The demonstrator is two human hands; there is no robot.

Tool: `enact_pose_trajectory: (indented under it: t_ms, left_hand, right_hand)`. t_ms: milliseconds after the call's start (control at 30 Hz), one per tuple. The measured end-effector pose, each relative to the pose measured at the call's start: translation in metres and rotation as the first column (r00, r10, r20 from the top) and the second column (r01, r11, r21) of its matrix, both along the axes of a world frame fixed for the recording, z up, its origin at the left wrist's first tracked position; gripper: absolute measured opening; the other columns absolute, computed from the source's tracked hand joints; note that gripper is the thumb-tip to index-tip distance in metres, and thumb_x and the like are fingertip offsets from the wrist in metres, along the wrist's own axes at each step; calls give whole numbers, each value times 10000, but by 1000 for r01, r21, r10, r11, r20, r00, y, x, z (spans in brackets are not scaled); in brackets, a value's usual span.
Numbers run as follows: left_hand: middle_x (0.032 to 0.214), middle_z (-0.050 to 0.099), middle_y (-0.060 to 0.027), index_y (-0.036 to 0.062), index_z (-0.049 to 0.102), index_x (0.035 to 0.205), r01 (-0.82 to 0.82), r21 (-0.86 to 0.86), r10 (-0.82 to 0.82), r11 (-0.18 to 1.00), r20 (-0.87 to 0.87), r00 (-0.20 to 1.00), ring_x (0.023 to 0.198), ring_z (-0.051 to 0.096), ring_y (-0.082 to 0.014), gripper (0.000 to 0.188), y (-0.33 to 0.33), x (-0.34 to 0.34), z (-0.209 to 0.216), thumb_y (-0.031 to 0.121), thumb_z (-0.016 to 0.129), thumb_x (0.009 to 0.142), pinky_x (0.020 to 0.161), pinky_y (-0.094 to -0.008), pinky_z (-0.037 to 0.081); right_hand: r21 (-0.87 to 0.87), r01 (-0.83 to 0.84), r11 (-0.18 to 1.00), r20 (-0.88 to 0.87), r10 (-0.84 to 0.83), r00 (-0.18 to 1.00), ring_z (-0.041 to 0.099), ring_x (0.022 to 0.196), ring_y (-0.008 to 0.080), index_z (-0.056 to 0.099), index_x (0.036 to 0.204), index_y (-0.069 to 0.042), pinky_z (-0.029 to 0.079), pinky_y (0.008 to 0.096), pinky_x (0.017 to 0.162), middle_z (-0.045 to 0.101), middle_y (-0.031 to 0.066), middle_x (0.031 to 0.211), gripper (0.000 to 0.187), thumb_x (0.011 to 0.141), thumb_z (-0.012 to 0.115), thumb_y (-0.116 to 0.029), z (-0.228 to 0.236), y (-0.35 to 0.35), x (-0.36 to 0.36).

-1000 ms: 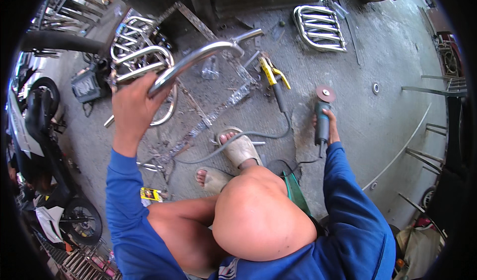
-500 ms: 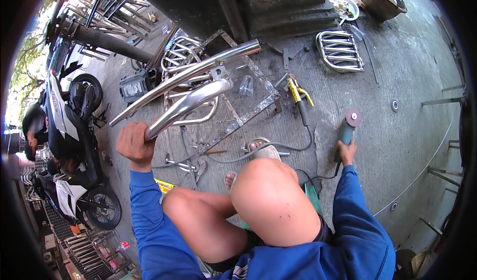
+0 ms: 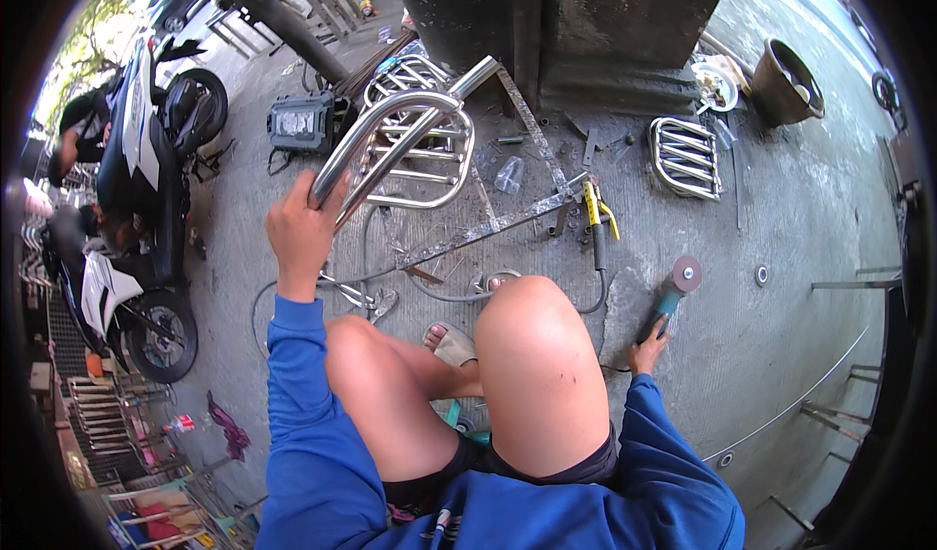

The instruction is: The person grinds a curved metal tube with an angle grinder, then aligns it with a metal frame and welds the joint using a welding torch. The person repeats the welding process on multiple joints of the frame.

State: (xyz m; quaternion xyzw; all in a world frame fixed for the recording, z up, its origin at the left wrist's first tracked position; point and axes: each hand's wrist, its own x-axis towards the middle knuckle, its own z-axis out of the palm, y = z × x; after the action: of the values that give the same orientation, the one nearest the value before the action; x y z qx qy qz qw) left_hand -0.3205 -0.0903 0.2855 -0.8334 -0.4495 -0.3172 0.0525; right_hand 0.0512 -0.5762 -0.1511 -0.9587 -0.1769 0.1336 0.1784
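My left hand is closed around a shiny bent metal tube, raised above the ground on the left. The tube's curved end points away from me. Beyond it lie more bent tube pieces, partly overlapped by the raised one. My right hand grips the green-blue body of an angle grinder, which carries a reddish-brown disc. The grinder is low, close to the concrete on the right; whether it touches cannot be seen. Whether the disc is spinning is not clear.
A worn angle-iron frame lies ahead, with a yellow welding electrode holder and its cable beside it. Farther off are a barred tube rack, a dark case, a plate and a bucket. Motorcycles stand left.
My left hand has lifted and turned the tube, so its bent end now shows. The whole view has shifted. My right hand still holds the grinder low on the right.
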Motion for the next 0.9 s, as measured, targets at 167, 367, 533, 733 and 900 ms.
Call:
enact_pose_trajectory:
  t_ms: [167,367,533,733,900]
  left_hand:
    - [609,565,-173,48,715,906,-96,-36,93,995,-82,992,552,534,-417,512,2,-11,0,553,799,927,547,-478,421]
    - [660,657,-162,102,740,896,-117,-166,108,979,-62,992,647,666,-421,505,-14,-19,22,605,753,938,574,-465,488]
    - [703,651,-186,92,775,1012,-94,-293,56,951,-135,989,625,621,-379,452,-20,-28,40,540,776,950,602,-444,464]
    - [830,750,-169,161,788,1110,45,-356,-140,934,-246,959,830,747,-394,499,-10,-20,24,628,713,950,741,-486,561]
    - [1064,790,-185,181,761,1256,109,-309,-211,945,-318,924,1003,762,-390,557,-5,-6,1,646,652,969,878,-503,596]
  right_hand:
    - [100,-51,994,-93,60,994,389,1466,548,5,1746,-228,362,506,1240,327,383,1593,1283,739,715,130,0,-8,9]
    - [-53,-33,998,-153,24,988,440,1420,558,7,1743,-199,407,527,1206,320,388,1589,1238,784,771,-30,8,-7,12]
    - [-139,-115,984,-78,105,991,424,1444,543,243,1714,-174,404,526,1211,304,371,1618,1092,801,839,-230,38,1,9]
    - [47,-135,990,45,132,990,443,1460,489,571,1532,-90,384,551,1216,447,321,1578,754,868,828,-337,104,21,-10]
    - [632,-89,770,46,76,996,726,1028,259,715,1328,-12,554,373,957,765,142,1084,391,1041,682,-276,273,82,-3]
